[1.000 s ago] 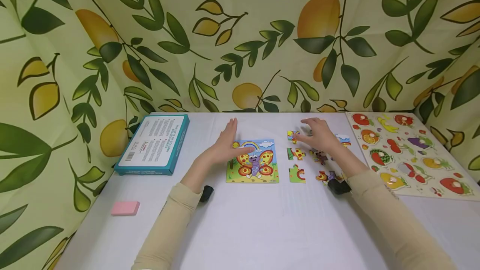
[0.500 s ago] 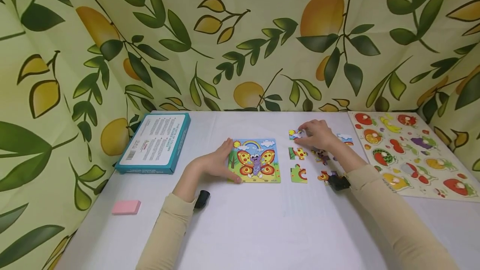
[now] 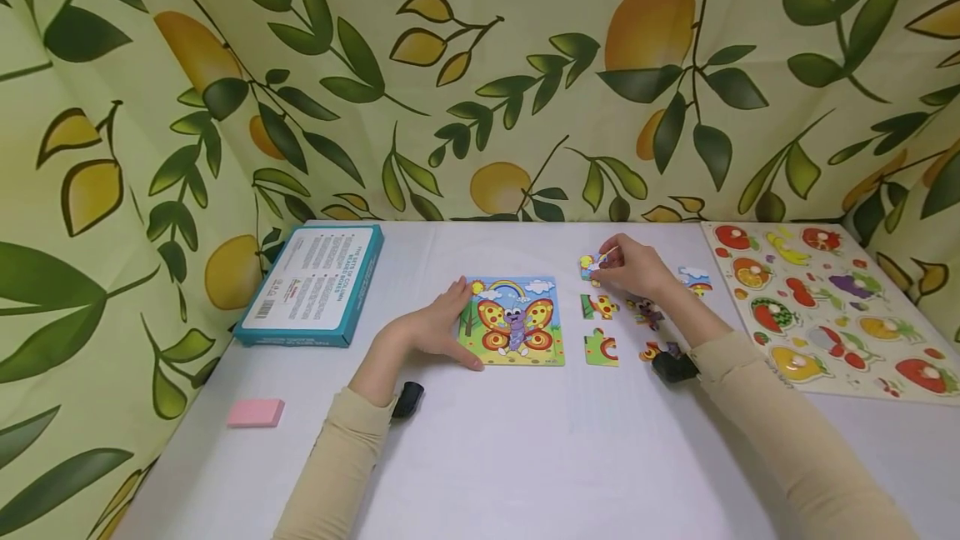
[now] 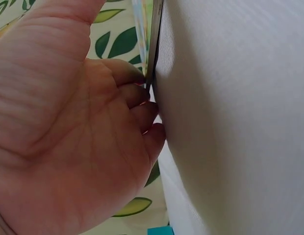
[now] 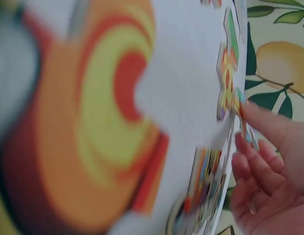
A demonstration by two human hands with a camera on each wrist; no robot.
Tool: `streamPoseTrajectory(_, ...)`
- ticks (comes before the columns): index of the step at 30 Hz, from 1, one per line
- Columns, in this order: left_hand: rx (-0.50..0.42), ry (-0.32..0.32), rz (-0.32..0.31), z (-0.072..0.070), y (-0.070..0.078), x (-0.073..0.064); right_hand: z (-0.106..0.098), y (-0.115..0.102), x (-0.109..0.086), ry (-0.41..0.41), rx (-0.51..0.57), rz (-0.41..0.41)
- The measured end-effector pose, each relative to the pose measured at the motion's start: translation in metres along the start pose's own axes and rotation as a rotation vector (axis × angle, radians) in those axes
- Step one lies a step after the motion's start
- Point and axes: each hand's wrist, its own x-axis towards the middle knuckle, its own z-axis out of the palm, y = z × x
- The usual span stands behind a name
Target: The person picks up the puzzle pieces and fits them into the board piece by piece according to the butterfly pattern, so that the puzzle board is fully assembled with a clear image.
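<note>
In the head view, a square butterfly picture puzzle (image 3: pixel 516 319) lies flat at mid-table. My left hand (image 3: pixel 431 325) holds it along the left side, thumb at the near-left corner and fingers up the edge. The left wrist view shows bent fingers (image 4: pixel 137 105) with their tips right at the board's thin edge. Between thumb and fingers, my right hand (image 3: pixel 637 267) pinches a jigsaw piece (image 3: pixel 588 265) with a sun on it, tilted up. Close by lie a piece with green and dotted yellow (image 3: pixel 597 307), a green-and-red piece (image 3: pixel 602 348) and several others partly hidden under the right arm.
A teal-edged box (image 3: pixel 307 286) lies at the back left, and a pink block (image 3: pixel 256 412) sits nearer on the same side. A fruit puzzle board (image 3: pixel 825 307) covers the right of the table. A leaf-patterned curtain (image 3: pixel 480 90) hangs behind.
My left hand has come down from above the butterfly puzzle to its left edge. The right hand has taken hold of the sun piece and tipped it up.
</note>
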Motion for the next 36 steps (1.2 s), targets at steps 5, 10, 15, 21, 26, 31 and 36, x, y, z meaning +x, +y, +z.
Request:
streamPoseTrajectory(5, 0.003, -0.002, -0.004, 0.0, 0.0, 0.0, 0.007, -0.015, -0.002, 0.095, 0.134, 0.005)
streamPoseTrajectory(10, 0.014, -0.002, -0.014, 0.0, -0.002, 0.0, 0.022, -0.043, -0.001, 0.109, 0.287, 0.052)
streamPoseTrajectory(15, 0.023, -0.001, -0.013, 0.001, -0.003, 0.001, 0.043, -0.072, 0.001, 0.037, 0.463, 0.081)
streamPoseTrajectory(21, 0.02, -0.004, -0.012, -0.001, -0.001, 0.001, 0.07, -0.094, 0.006, -0.094, 0.557, 0.113)
streamPoseTrajectory(26, 0.01, -0.007, -0.008, -0.001, 0.001, 0.003, 0.083, -0.099, 0.011, -0.134, 0.43, 0.068)
streamPoseTrajectory(31, 0.007, -0.008, -0.013, -0.001, 0.0, 0.004, 0.09, -0.103, 0.013, -0.11, 0.273, -0.043)
streamPoseTrajectory(36, 0.017, -0.012, -0.023, 0.0, -0.002, 0.002, 0.093, -0.111, 0.016, -0.09, 0.172, -0.125)
